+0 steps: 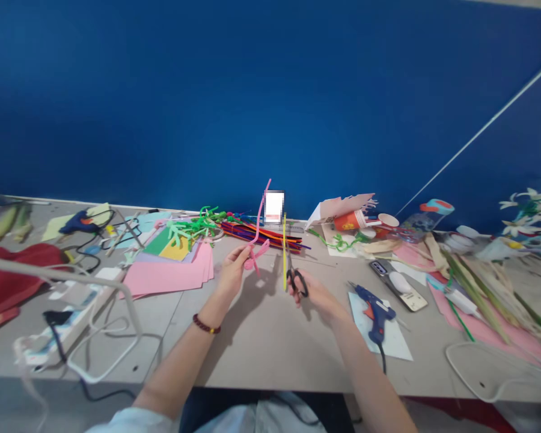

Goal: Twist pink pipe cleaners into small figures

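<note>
A bent pink pipe cleaner (257, 225) is held in the left hand (232, 270), black scissors (296, 281) and an upright yellow pipe cleaner (284, 252) in the right hand (311, 294).

Fuzzy chenille stem (257, 225), matt pink paper (175, 276)

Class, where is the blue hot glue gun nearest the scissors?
In the head view, the blue and orange hot glue gun lies on a white paper sheet, right of the right hand, which holds the black-handled scissors.
</note>
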The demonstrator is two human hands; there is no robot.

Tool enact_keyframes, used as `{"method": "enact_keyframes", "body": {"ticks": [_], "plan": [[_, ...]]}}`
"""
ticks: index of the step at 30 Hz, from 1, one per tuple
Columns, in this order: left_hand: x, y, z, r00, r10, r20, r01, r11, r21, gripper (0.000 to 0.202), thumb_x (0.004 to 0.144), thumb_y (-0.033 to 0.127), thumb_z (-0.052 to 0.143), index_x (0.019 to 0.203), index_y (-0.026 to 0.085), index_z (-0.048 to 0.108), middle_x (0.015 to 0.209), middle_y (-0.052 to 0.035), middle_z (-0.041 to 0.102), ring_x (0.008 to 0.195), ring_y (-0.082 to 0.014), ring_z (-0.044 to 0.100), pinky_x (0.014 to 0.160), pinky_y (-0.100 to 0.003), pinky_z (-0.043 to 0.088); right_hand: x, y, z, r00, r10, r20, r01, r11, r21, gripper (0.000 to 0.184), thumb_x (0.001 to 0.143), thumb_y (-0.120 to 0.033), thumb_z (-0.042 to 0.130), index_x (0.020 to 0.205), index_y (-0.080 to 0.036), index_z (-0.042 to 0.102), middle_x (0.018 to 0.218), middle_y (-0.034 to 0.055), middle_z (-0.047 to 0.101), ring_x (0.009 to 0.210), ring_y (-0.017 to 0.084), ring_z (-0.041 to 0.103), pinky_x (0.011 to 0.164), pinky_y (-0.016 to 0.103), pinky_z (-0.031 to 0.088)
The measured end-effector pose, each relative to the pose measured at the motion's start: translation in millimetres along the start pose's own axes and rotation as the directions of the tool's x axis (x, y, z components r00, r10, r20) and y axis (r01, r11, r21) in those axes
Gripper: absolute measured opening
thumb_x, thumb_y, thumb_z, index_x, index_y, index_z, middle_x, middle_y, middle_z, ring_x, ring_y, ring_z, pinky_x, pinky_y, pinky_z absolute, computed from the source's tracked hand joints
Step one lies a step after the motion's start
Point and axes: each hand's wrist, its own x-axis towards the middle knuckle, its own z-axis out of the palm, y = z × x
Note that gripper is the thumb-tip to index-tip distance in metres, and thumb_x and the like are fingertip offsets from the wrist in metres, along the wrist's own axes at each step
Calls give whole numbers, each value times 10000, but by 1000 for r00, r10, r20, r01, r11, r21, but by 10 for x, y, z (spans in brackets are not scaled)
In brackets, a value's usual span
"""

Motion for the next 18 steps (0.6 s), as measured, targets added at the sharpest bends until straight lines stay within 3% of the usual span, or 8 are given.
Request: {"method": "enact_keyframes", "body": {"ticks": [4,8,12,18], "plan": [[-8,-21,-7,1000,0,11,-1,999,46,257,583,305,788,765,151,691,669,5,649,603,-71,563,598,-179,443,149,111,168,998,51,43,-50,999,-14,496,680,-643,607,806,-176,499,644,-38,521,470,52,442,416,177,359],[-24,-29,11,1000,-23,13,23,999,30,266,555,278,800,757,158,675,691,12,640,595,-68,556,581,-176,436,258,299,201,994,104,23,-103,994,-28,493,683,-650,585,800,-184,478,610,-61,512,398,25,381,352,149,272],[-77,-58,40,995,-55,80,49,996,72,241,578,280,790,737,156,659,678,16,630,588,-71,554,589,-180,444,282,374,256,987,159,6,-159,987,-37,467,667,-626,605,777,-198,453,580,-82,503,345,12,332,317,146,199],[-160,-140,60,985,-72,156,43,982,184,210,623,290,765,746,155,661,673,4,639,574,-74,551,556,-176,430,284,371,379,991,122,-52,-122,993,-1,448,685,-620,584,770,-197,459,555,-87,488,338,11,309,322,155,180]]}}
